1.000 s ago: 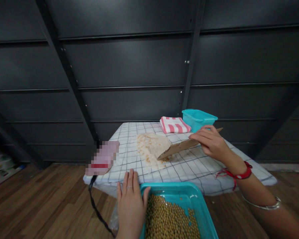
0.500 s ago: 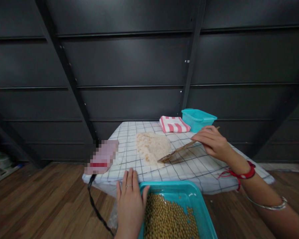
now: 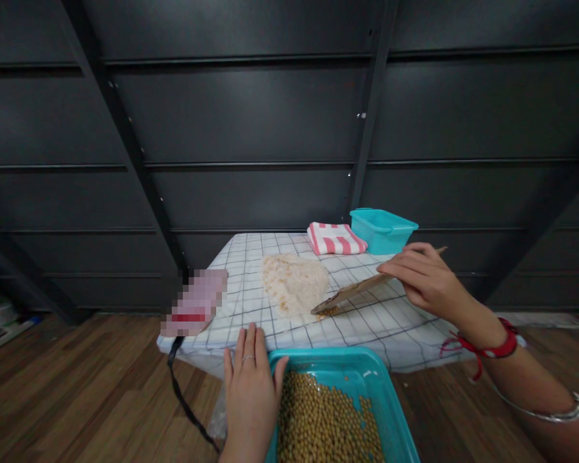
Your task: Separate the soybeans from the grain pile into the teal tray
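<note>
Currently the right hand point(image 3: 427, 280) pinches a cardboard strip point(image 3: 354, 292) by its far end, fingers pressed together along the top edge and thumb beneath. The strip slopes down to the left, and its low end touches the desk point(image 3: 367, 325) at the right edge of the grain pile point(image 3: 293, 283). A few tan bits point(image 3: 325, 313) lie just under that low end.

The left hand point(image 3: 251, 392) lies flat at the near edge of the desk. Its 4 fingers are straight and close together, and its thumb rests on the left rim of the teal tray point(image 3: 372, 368). The tray holds a layer of tan beans point(image 3: 323, 424) and sits between the person and the pile.

Other items noted: a striped cloth point(image 3: 336, 238) and a teal box point(image 3: 383, 229) stand side by side at the far edge. A pixelated object point(image 3: 195, 302) with a black strap point(image 3: 183, 399) hangs off the left corner.

Assessment: the strip works best with its low edge kept flush on the checked cloth, so no grains slip under it. Short, light strokes would likely separate the tan bits without spreading the pile. The checked cloth may ruck under pressure. The left hand is well placed to steady the tray.
</note>
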`<state>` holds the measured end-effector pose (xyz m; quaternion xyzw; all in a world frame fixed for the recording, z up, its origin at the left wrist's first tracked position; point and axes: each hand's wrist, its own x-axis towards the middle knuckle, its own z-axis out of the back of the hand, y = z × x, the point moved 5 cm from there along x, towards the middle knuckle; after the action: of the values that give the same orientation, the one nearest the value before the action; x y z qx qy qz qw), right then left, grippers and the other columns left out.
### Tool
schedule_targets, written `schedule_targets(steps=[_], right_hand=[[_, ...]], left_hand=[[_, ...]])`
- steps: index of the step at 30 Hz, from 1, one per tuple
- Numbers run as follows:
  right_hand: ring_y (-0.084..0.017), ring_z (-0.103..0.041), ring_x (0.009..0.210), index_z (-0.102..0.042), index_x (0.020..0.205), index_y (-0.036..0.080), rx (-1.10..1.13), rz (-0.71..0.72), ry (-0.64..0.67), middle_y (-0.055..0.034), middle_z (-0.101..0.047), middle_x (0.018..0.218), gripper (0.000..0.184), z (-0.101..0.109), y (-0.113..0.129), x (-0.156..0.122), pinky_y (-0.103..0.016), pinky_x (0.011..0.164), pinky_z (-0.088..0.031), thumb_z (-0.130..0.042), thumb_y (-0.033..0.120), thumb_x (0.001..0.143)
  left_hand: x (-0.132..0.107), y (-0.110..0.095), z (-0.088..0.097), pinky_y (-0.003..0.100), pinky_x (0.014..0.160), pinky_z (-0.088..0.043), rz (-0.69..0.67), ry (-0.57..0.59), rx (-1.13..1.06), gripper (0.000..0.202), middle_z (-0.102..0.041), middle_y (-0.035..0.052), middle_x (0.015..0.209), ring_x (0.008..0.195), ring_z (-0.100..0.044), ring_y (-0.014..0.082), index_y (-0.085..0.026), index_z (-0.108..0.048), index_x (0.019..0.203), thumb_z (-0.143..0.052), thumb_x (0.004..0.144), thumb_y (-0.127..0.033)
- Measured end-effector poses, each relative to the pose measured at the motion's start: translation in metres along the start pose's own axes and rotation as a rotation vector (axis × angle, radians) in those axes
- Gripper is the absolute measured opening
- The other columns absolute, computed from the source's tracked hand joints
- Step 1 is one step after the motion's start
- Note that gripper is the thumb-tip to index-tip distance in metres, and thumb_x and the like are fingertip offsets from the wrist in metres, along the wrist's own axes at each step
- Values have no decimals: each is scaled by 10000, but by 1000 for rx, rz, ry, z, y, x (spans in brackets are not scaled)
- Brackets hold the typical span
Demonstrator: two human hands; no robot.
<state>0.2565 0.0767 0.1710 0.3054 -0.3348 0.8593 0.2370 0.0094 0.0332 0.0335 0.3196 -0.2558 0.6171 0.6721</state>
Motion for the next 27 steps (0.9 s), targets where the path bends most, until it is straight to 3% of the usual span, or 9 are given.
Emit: schedule_targets(steps=[14,21,27], right_hand=[[-142,-559,714,-497,983,197,-2,45,22,-21,-627,777,392,16,12,7,-350,757,-403,-372,-34,692],[-152,-565,711,-489,996,205,-49,29,-11,-28,-627,775,405,13,10,6,-355,742,-405,-377,-37,691],[-149,-564,723,-497,998,217,-4,25,35,-15,-626,783,424,8,8,2,-357,759,-398,-362,-26,678]], left_hand=[[-1,2,-3,516,841,-414,22,29,-35,525,-571,197,1149,1086,-498,318,-29,-526,1092,-264,859,-419],[-1,4,-4,500,878,-397,51,60,-44,536,-560,181,1172,1113,-482,301,-46,-518,1117,-249,858,-431],[-2,3,-5,505,881,-394,43,70,-13,555,-557,180,1177,1115,-480,299,-43,-521,1118,-227,861,-436]])
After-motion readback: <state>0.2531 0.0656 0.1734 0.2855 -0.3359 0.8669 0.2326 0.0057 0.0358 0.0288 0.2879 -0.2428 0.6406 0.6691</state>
